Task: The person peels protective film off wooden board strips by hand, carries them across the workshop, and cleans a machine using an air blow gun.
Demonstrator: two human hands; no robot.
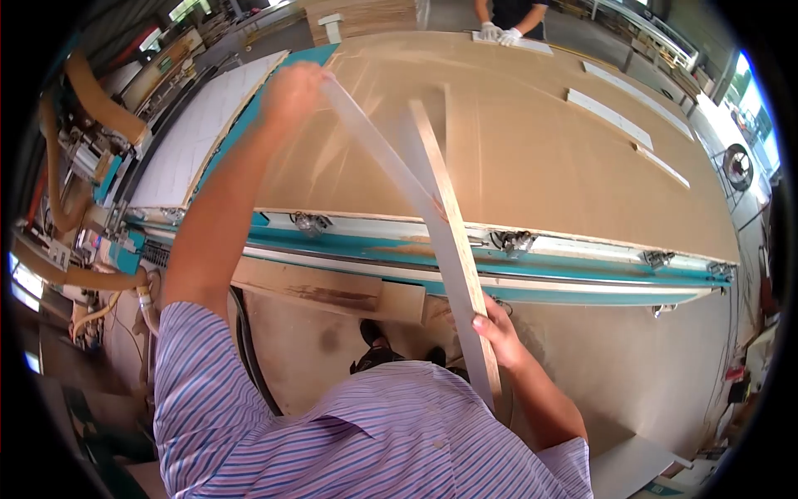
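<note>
My right hand (501, 334) grips a long narrow board (455, 249) near its lower end, with the thumb on the raw wood edge. The board is tilted up in front of my body, and its broad face is pale grey. Up at the left, my left hand (293, 90) is closed on the end of a whitish film strip (374, 141). That strip runs taut and slanting down to the face of the board, where it meets it about midway. My left arm is stretched far forward, over the large brown table panel (357, 166).
White strips (611, 118) lie on the panel's right side. Across the table, a person's gloved hands (501, 35) rest on a white piece. A teal machine rail (366, 256) with metal clamps runs along the near edge. Wooden boards (332, 287) sit below it, and hoses (100, 100) hang at left.
</note>
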